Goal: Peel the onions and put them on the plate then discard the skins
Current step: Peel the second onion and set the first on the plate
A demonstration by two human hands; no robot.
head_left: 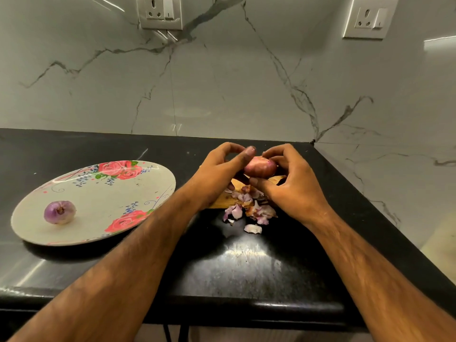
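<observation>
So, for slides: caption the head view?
Left hand, right hand peel pink onion above loose skins; purple peeled onion on floral plate.

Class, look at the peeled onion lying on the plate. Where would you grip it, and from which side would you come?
Come from above and pinch the peeled onion across its rounded flanks, fingers either side of the cut end that faces up. It sits alone on the shallow plate, so nothing blocks a top approach.

Left hand point(217, 169) and right hand point(291, 183) are covering parts of the onion point(260, 166) and hiding most of the board point(222, 202); skins point(249, 208) are covering more.
</observation>
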